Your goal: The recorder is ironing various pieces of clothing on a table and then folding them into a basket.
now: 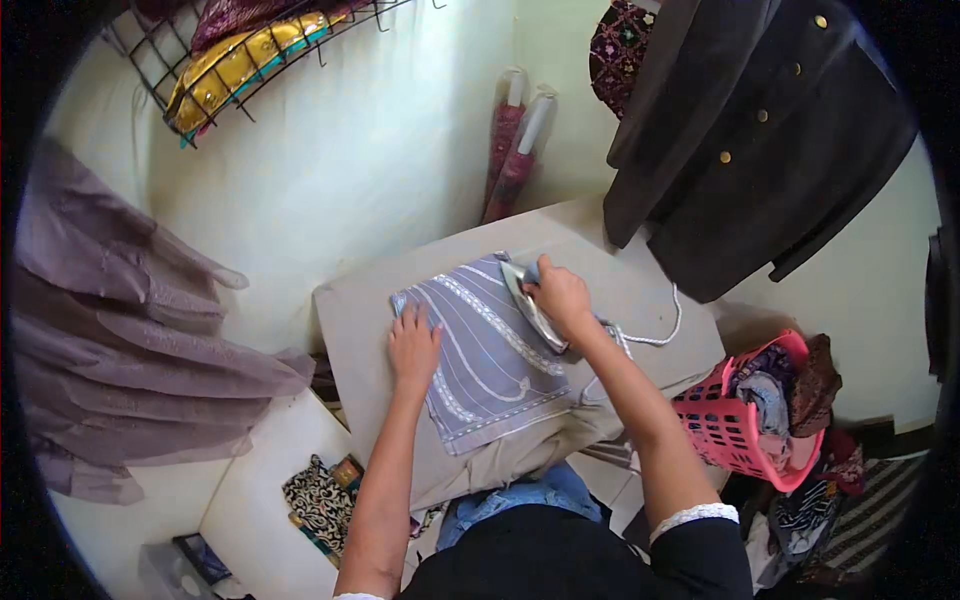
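Note:
A folded grey-blue garment with white embroidered bands [480, 360] lies flat on a cloth-covered table [360, 337]. My right hand [561, 298] is closed around the handle of an electric clothes iron [525, 307], whose soleplate is at the garment's upper right edge. The iron's white braided cord [652, 341] runs off to the right over the table cover. My left hand [415, 341] rests palm down on the garment's left edge with its fingers apart, holding nothing.
A pink plastic basket of clothes [720, 427] stands at the right. A dark coat with gold buttons [720, 135] hangs at the back right, mauve sheer fabric [165, 330] at the left. A wire rack [247, 67] is above. Patterned cloth [322, 495] lies lower left.

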A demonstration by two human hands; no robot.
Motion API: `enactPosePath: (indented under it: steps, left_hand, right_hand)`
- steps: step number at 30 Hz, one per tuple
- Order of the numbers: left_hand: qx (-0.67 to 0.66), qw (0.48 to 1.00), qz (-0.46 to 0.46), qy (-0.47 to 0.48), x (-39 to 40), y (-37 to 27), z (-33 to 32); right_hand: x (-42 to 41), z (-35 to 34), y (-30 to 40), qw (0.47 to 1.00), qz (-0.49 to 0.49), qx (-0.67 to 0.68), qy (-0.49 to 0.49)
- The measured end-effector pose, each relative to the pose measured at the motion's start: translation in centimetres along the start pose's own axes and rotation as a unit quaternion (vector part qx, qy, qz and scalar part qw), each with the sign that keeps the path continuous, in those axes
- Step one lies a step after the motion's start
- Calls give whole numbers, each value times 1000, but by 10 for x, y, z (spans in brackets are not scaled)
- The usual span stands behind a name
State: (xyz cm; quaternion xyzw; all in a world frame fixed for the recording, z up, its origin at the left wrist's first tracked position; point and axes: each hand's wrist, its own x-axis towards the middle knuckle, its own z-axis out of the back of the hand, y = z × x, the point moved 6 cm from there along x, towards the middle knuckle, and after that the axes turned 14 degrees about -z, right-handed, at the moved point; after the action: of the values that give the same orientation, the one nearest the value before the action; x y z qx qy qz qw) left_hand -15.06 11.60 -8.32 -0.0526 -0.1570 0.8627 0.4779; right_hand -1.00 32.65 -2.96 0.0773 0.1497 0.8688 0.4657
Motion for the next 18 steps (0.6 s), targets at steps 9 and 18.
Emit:
enactPosePath:
  steps: [9, 18]
  left_hand:
    - [7, 999, -44, -4, 35, 28, 16]
    - [-92, 996, -20, -5, 50, 55, 10]
  right_hand:
    - [5, 14, -52, 999, -28, 9, -14]
    - [20, 10, -40, 970, 48, -119, -208]
